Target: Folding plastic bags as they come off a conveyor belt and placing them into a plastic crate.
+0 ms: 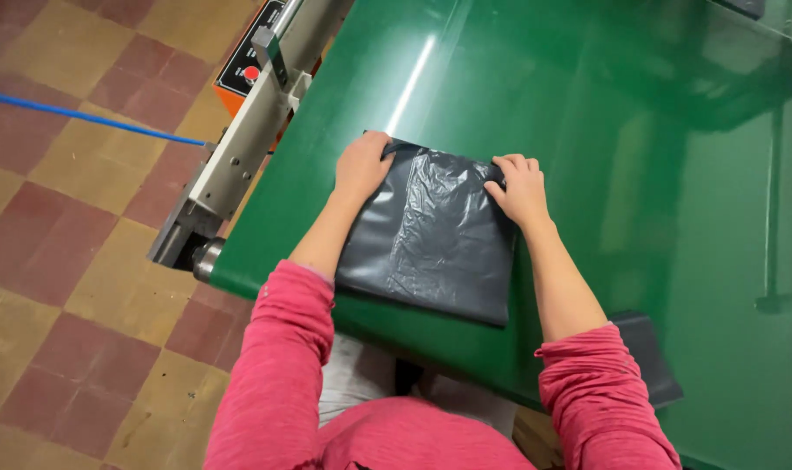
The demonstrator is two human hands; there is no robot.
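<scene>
1. left hand [361, 167] pressed down on the far left corner of the folded black plastic bag stack [431, 235], fingers curled over the stack's far edge, palm flat on top; gripping the edge rather than spread wide.
2. right hand [518, 187] set on the far right corner of the same stack, fingers [511, 163] bent and hooked over the far edge, knuckles raised; closed on the plastic, not open.
3. both forearms bare from wrist to the pushed-up pink sleeves [278, 348], running along the left and right sides of the stack.
4. stack lying flat, glossy and wrinkled, roughly square, slightly turned, its near edge close to the near rim of the green belt [587, 104].
5. belt surface shiny green, carrying the stack, stretching well beyond it to the far side and to the right.
6. just right of the stack's near corner, past the right sleeve, another dark flat piece [653, 357] at the belt's near rim; kind hard to tell.
7. left of the stack, the belt's grey metal side rail [239, 148] with a roller end at the near corner.
8. farther left of the stack and beyond it, an orange control box [243, 78] with a red button.
9. left of the rail, checkered red and tan floor tiles [56, 226], crossed by a blue cable [82, 115].
</scene>
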